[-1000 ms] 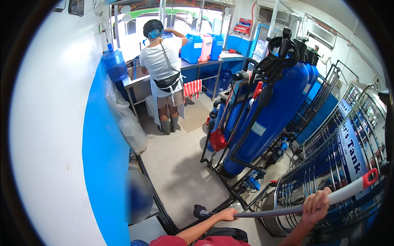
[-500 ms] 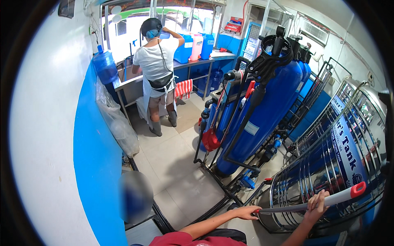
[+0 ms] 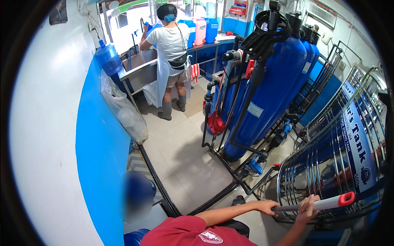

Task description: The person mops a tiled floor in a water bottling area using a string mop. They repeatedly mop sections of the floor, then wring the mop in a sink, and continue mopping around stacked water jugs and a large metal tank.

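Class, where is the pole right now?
The pole is lower right in the head view, held by the left hand and right hand, beside the steel tank.

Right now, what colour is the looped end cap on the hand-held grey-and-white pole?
Red looped end cap, seen best in the head view.

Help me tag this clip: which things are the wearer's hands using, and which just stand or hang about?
In use:
red-ended pole
left hand, gripping its shaft
right hand, gripping nearer the red end

Just about:
blue cylinders
shiny metal tank
large blue bottle
striped cloth
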`<move>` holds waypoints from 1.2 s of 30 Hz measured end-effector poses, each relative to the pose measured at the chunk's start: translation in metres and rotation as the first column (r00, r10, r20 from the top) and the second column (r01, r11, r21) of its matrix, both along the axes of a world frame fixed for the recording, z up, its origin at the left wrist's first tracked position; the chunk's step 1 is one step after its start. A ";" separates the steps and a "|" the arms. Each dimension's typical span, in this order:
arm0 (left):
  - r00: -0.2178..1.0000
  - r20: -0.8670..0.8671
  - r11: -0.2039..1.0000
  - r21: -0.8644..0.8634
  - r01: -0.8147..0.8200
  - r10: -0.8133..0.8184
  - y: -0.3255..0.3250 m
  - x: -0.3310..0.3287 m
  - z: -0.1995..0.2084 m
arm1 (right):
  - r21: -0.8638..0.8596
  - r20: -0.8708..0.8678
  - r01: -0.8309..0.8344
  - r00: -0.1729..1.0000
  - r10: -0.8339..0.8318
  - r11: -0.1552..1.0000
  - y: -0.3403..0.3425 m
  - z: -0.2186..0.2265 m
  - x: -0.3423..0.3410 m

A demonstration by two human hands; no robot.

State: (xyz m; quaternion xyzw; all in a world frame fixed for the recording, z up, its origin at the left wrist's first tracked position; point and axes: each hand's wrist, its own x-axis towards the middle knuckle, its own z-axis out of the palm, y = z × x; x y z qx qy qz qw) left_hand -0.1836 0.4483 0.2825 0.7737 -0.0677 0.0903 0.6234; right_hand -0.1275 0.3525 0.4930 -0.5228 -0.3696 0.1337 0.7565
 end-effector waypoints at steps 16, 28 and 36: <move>0.934 -0.146 0.920 0.274 -0.279 0.326 -0.087 0.087 -0.175 | 0.174 -0.091 -0.324 0.935 0.343 0.930 -0.080 -0.061 0.132; 0.593 -0.602 0.845 0.374 -0.383 0.535 -0.256 0.168 -0.159 | 0.265 -0.116 -0.577 0.776 0.620 0.772 -0.261 -0.081 0.290; 0.809 -0.521 0.882 0.472 0.005 0.274 -0.319 0.209 -0.161 | 0.219 -0.091 -0.484 0.855 0.511 0.847 -0.383 -0.066 0.314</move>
